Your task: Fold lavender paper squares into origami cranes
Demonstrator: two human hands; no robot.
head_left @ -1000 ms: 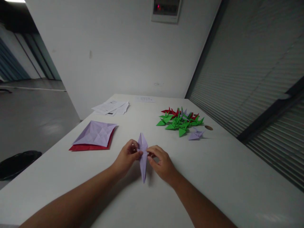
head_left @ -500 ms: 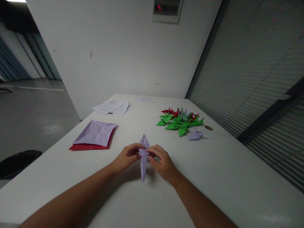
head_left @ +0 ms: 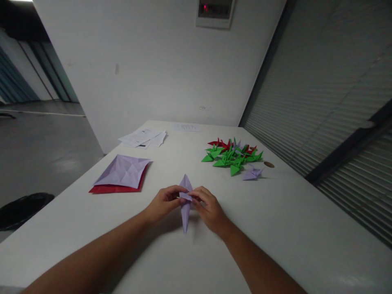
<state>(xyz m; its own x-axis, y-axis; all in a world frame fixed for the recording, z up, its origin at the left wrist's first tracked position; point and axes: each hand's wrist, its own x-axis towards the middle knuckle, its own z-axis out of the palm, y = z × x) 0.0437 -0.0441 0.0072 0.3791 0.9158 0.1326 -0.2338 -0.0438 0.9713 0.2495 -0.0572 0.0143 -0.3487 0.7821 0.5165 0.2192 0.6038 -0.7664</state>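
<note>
A narrow, pointed piece of folded purple paper (head_left: 185, 216) is between my hands, one tip pointing away from me and the other toward me. My left hand (head_left: 165, 201) pinches its left edge at the middle. From the right, my right hand (head_left: 208, 206) grips the same middle part with thumb and fingers. A short flap lies crosswise between the fingertips of both hands. The fingertips partly cover the paper's middle.
Creased purple and red sheets (head_left: 122, 171) lie on the white table (head_left: 171, 261) at left. Printed papers (head_left: 142, 138) are farther back. Green, red and purple folded cranes (head_left: 228, 157) sit at right, near a brown disc (head_left: 269, 164). A black bin (head_left: 24, 210) stands at far left.
The upper flap at the paper's middle has folded down across it, and now shows as a short crosswise band. Both hands have kept their grip and barely moved.
</note>
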